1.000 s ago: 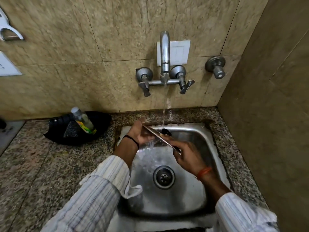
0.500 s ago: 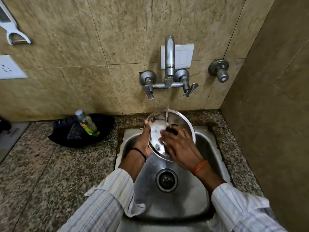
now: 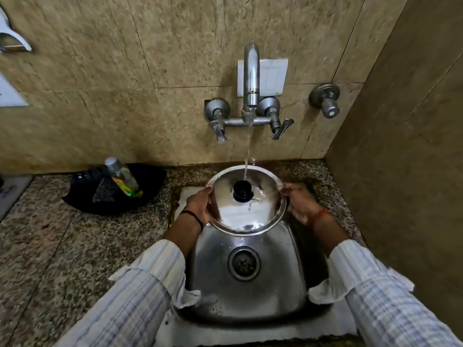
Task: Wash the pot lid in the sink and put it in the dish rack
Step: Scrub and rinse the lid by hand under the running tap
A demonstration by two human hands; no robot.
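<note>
Lid: held over the back half of the sink, under the tap. Top side faces up and toward the camera, black knob near centre. Tilted: far rim high, near rim low over the basin. Round, so no real long axis; the knob's axis leans up and toward the person.

Head view, only one available.
- Left hand closed on the lid's left rim, thumb over the edge.
- Right hand closed on the right rim, fingers partly hidden behind the steel.
- Water stream lands just behind the knob and seems to sheet down toward the near rim.
- Drain below, open, well apart from the lid.
- Counter left of the sink carries a black tray with a bottle and a dark pad.
- Dish rack not in view.

Judged step: rinsing the top face. Racking not yet done.

Risks:
- Wet steel, rim-only hold. A slip of either hand would likely drop the lid into the basin.
- Stream striking the knob could splash onto the rolled-back sleeves and the counter.
- Underside not visible; cannot tell whether it is clean.
- Rack location unknown, so the carry means turning away with a dripping lid.
</note>
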